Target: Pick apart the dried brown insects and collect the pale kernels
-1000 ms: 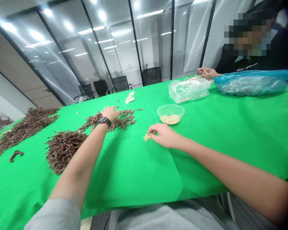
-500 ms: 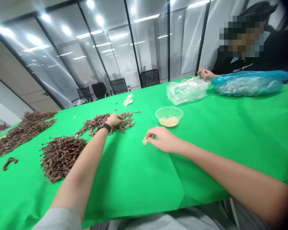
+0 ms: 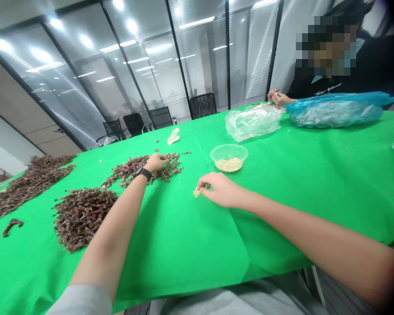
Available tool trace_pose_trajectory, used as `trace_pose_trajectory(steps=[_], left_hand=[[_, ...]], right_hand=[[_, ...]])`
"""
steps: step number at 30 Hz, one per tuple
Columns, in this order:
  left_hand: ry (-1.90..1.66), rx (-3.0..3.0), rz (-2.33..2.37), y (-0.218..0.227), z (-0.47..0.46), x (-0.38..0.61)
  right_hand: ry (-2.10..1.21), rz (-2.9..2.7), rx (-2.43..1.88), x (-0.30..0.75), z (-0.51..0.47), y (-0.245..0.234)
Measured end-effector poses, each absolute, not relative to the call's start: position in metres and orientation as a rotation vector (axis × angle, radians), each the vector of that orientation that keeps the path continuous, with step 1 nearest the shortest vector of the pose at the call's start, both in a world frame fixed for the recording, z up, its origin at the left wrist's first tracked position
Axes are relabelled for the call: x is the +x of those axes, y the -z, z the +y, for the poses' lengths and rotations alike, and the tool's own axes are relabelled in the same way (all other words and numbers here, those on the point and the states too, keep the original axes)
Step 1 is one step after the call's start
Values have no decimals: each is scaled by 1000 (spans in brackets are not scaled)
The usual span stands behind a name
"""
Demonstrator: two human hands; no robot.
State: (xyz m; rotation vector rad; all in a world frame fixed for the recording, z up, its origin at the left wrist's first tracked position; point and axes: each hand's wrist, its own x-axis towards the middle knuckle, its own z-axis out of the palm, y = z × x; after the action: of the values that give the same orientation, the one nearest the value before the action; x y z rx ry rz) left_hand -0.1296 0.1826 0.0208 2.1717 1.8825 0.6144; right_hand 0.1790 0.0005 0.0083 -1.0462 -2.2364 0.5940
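Note:
My left hand (image 3: 156, 163), a dark watch (image 3: 143, 173) on its wrist, rests at the spread-out pile of small brown, twisted dried pieces (image 3: 126, 168). Its fingers are curled together, and anything between them is hidden. On the green cloth (image 3: 184, 245), my right hand (image 3: 220, 189) has its fingers bent in a pinch at a little heap of pale yellow grains (image 3: 196, 192), which the fingertips partly cover. Just behind that hand stands a clear plastic bowl (image 3: 229, 152) with more such grains in its bottom.
A dense brown heap (image 3: 82, 218) lies beside my left forearm, with a longer pile (image 3: 22, 188) farther left and one curved brown piece (image 3: 12, 226). Across the table are a clear plastic bag (image 3: 252, 122), a full blue bag (image 3: 336, 111) and another person's hands (image 3: 279, 97).
The view has shifted slightly. Both hands stay at the same spots, the left at the brown pieces and the right at the grains.

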Motion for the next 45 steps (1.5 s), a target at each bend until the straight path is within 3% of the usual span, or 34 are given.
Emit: trace_pose_trajectory(steps=[11, 16, 19, 23, 31, 45], left_hand=[[-731, 2283, 1758, -55, 162, -123], [-654, 2241, 1462, -64, 131, -98], [-676, 1986, 1045, -63, 103, -74], [-708, 1717, 846, -50, 63, -44], [-833, 1674, 957, -23, 10, -18], [-792, 1800, 996, -5, -24, -38]], right_hand=[[-566, -2253, -1033, 179, 2, -6], [-543, -2206, -1038, 179, 3, -8], [-547, -2117, -1048, 179, 4, -11], [-720, -1933, -1081, 178, 6, -14], [-1258, -1767, -1047, 176, 6, -8], [-1272, -1896, -1005, 178, 8, -3]])
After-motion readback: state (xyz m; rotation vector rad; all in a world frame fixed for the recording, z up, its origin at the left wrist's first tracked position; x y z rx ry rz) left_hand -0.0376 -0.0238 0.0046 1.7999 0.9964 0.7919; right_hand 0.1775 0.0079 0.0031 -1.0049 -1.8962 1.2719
